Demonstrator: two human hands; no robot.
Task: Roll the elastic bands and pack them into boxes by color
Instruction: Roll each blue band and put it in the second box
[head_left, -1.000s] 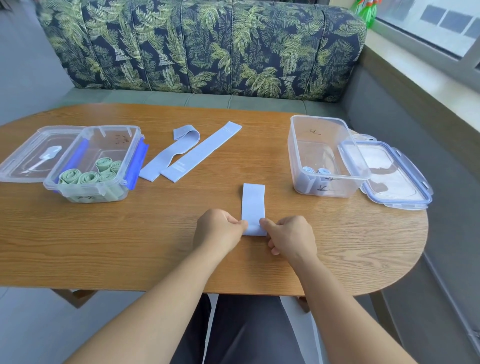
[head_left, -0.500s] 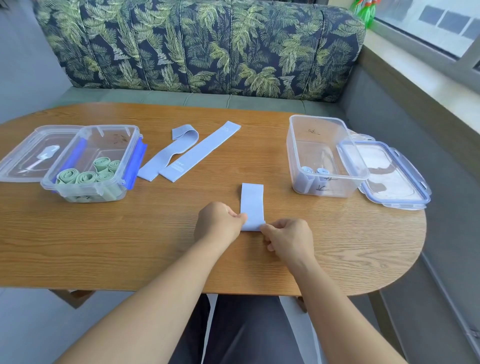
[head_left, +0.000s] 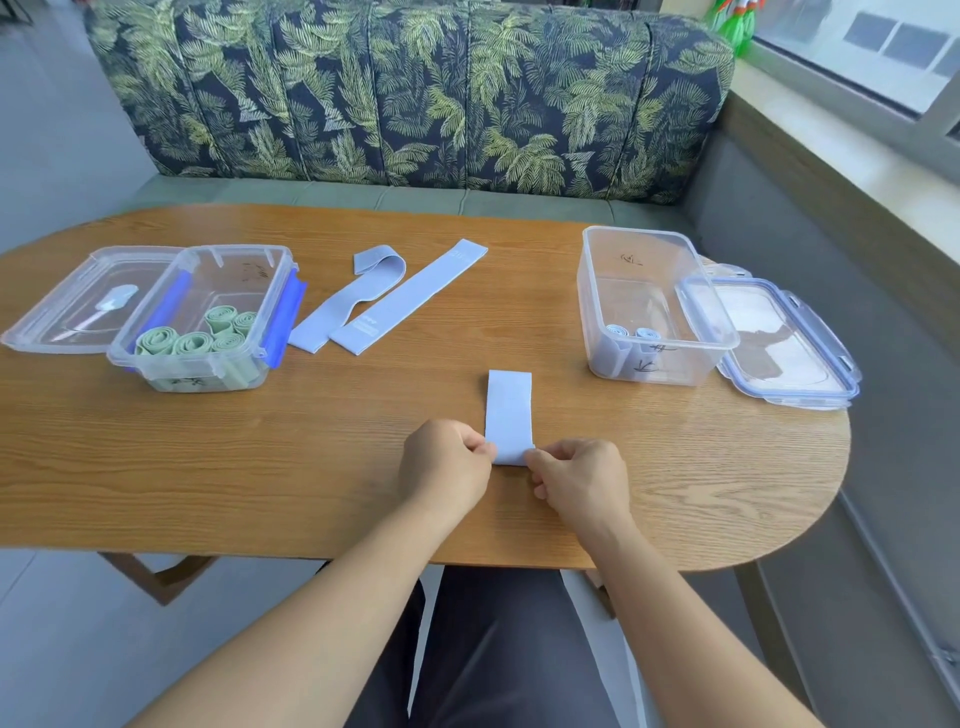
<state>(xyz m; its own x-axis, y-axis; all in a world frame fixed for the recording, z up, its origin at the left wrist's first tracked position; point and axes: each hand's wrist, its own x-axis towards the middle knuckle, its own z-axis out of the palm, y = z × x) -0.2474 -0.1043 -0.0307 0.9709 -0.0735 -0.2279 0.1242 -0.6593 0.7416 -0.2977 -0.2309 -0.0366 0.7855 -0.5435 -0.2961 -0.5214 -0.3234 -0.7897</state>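
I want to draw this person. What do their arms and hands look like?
The left grip and right grip are bare hands: no gloves, rings or watch. Both forearms are bare too, no sleeves in view. Dark grey trousers show below.

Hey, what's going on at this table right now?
A person is rolling up a blue band on the wooden table. The left hand and right hand pinch its near end. Two flat bands wait farther back. The left box holds green rolls, and the right box holds two blue rolls. Both boxes are open.
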